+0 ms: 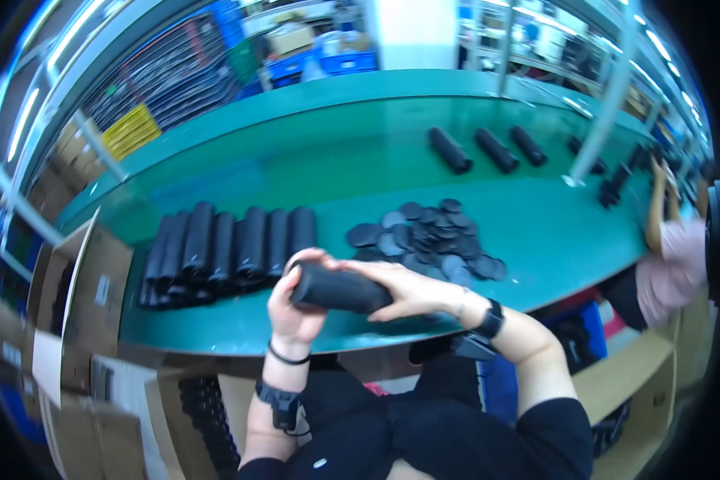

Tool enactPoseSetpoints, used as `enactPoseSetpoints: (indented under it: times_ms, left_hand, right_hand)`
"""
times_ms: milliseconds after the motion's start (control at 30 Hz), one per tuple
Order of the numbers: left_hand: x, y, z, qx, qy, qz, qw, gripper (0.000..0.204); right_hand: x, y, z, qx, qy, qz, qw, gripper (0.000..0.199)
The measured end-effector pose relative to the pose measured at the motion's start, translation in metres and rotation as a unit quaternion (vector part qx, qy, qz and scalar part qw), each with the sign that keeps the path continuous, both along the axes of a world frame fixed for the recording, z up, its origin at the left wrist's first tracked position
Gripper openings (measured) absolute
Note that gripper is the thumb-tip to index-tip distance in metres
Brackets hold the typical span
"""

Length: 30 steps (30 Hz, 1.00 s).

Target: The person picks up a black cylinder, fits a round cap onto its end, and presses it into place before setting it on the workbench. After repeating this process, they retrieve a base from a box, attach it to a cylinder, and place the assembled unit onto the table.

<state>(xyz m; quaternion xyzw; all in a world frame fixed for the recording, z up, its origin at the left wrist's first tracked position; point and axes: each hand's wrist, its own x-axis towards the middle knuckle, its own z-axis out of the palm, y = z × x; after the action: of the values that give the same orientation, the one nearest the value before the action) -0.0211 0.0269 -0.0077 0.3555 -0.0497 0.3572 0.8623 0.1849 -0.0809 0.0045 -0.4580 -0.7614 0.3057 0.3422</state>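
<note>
A black cylinder [340, 291] is held nearly level between my two hands, above the front edge of the green table [352, 180]. My left hand [294, 310] wraps round its left end, thumb and fingers on the rim. My right hand [408, 290] grips the right end, its fingers lying along the top. Just beyond my right hand lies a loose pile of flat black discs [448, 236]. To the left, several similar black cylinders [252, 240] are stacked in a row on the table.
Three black cylinders [496, 150] lie apart at the far side. Farther right, a metal post [608, 104] stands on the table. Another person [672, 248] handles black parts there. Open cardboard boxes [88, 280] flank me; the box [632, 384] at right holds black parts.
</note>
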Motion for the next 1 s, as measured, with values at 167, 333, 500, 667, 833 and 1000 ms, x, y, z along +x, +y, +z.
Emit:
enactPoseSetpoints:
  times_ms: [167,333,500,667,833,1000]
  left_hand:
    - [0.000,0.042,0.007,0.025,0.173,0.227,0.958,0.039]
    - [0.011,0.124,-0.020,0.442,0.463,0.378,0.669,0.039]
    - [0.069,0.159,-0.050,0.599,0.573,0.420,0.368,0.043]
    - [0.066,0.170,-0.027,0.586,0.627,0.332,0.392,0.031]
    - [0.019,0.127,0.018,0.581,0.460,0.336,0.582,0.035]
    - [-0.020,0.059,0.035,0.516,0.414,0.299,0.688,0.094]
  right_hand:
    - [0.027,0.036,0.025,-0.115,0.095,-0.117,0.982,0.091]
    - [0.140,0.130,0.004,-0.148,0.037,-0.338,0.929,0.060]
    - [0.233,0.197,-0.074,-0.157,0.016,-0.475,0.866,0.075]
    - [0.192,0.201,-0.068,0.046,-0.331,-0.553,0.764,0.071]
    - [0.091,0.157,-0.014,0.018,-0.194,-0.136,0.971,0.030]
    - [0.021,0.113,-0.039,0.038,-0.425,-0.026,0.904,0.053]
